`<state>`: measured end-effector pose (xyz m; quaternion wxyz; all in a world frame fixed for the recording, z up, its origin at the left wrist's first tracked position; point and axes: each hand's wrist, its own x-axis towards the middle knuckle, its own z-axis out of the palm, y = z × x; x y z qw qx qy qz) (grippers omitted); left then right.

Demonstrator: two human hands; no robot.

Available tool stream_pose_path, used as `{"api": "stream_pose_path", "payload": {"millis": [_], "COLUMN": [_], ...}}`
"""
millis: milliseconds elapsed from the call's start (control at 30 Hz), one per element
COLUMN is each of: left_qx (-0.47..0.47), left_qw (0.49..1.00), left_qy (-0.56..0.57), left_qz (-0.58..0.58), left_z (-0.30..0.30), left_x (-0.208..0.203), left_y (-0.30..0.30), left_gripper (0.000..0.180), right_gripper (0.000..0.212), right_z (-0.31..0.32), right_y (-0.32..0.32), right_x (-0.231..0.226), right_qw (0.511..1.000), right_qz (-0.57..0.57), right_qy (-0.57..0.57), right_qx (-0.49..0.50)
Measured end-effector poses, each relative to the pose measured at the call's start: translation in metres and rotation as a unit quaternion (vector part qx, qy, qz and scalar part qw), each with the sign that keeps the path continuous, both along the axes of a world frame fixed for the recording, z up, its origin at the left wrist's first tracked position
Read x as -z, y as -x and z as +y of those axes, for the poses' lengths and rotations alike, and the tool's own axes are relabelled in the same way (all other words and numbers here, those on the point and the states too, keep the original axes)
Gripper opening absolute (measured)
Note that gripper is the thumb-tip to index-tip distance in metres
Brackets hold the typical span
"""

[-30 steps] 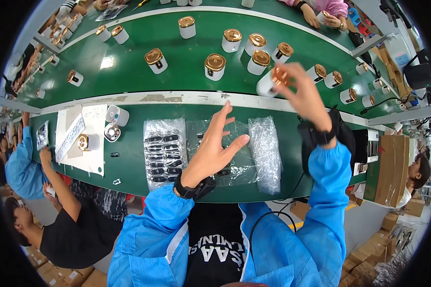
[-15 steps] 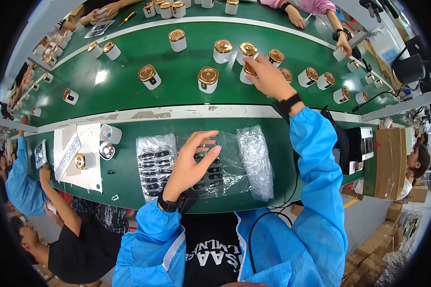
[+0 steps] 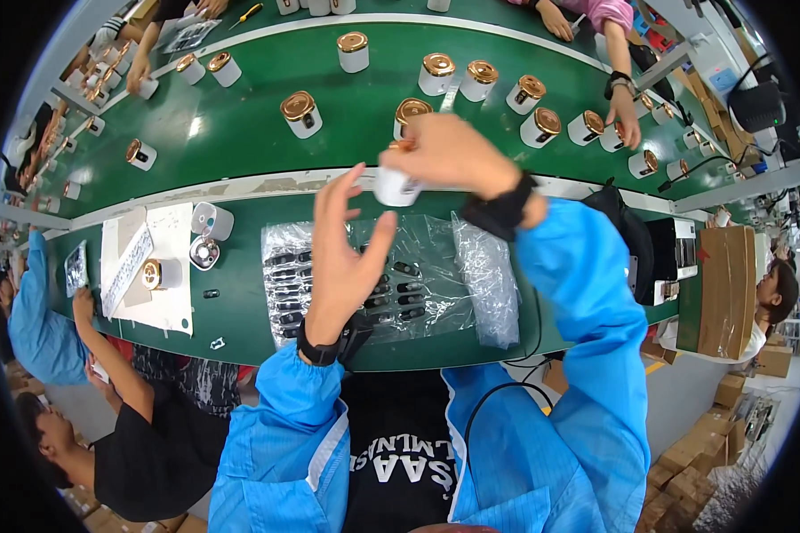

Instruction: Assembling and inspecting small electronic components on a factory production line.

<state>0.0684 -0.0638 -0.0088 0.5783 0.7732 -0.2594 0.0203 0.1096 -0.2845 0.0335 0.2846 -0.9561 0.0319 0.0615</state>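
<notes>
A white canister point(image 3: 396, 189) with a gold lid is held by its top in my right hand point(image 3: 460, 153), above the near edge of the belt. My left hand point(image 3: 340, 262) is open, thumb and fingers spread, just left of and below that canister, apart from it. Under my left hand lies a clear plastic sheet point(image 3: 440, 258) with rows of small black oval parts point(image 3: 411, 300) on it, some hidden by the hand. Folded clear plastic point(image 3: 487, 289) lies at the sheet's right end.
Several gold-lidded white canisters point(image 3: 302, 117) stand on the green belt point(image 3: 222, 133) ahead. At left are a white board point(image 3: 173, 311), an opened canister point(image 3: 213, 220) and a lone black part point(image 3: 211, 293). Co-workers' hands point(image 3: 625, 124) reach in at the far side. A cardboard box point(image 3: 727, 293) stands right.
My right hand has lifted a canister off the belt and brought it left and nearer. My left hand has risen toward it, still open. Some canisters on the belt have shifted right.
</notes>
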Motion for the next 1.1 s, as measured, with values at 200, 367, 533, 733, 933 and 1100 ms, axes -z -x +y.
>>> {"api": "stream_pose_path", "payload": {"millis": [200, 367, 533, 733, 933, 1100], "left_qx": [-0.114, -0.151, -0.181, -0.02, 0.143, 0.113], "left_qw": [0.993, 0.988, 0.982, 0.998, 0.987, 0.991], "left_qy": [0.005, 0.029, 0.057, 0.035, 0.0, -0.026], "left_qz": [-0.011, 0.016, 0.002, 0.046, 0.072, 0.072], "left_z": [0.043, 0.059, 0.072, 0.036, -0.011, -0.012], "left_x": [0.021, 0.024, 0.014, -0.008, -0.002, 0.02], "left_y": [0.003, 0.006, 0.007, 0.011, 0.013, -0.002], "left_gripper": [0.051, 0.046, 0.038, 0.023, 0.019, 0.04], "right_gripper": [0.055, 0.06, 0.058, 0.058, 0.06, 0.044], "right_z": [0.128, 0.154, 0.085, -0.191, -0.294, -0.167], "right_y": [-0.045, -0.048, -0.015, -0.031, -0.05, 0.012], "right_x": [0.079, 0.077, 0.011, 0.025, 0.109, 0.013], "right_qw": [0.979, 0.983, 0.964, 0.897, 0.949, 0.954], "right_qz": [-0.178, -0.168, -0.22, -0.148, -0.108, -0.255], "right_qy": [0.101, 0.061, 0.149, 0.367, 0.257, 0.146], "right_qx": [-0.009, -0.029, -0.023, 0.198, 0.148, 0.061]}}
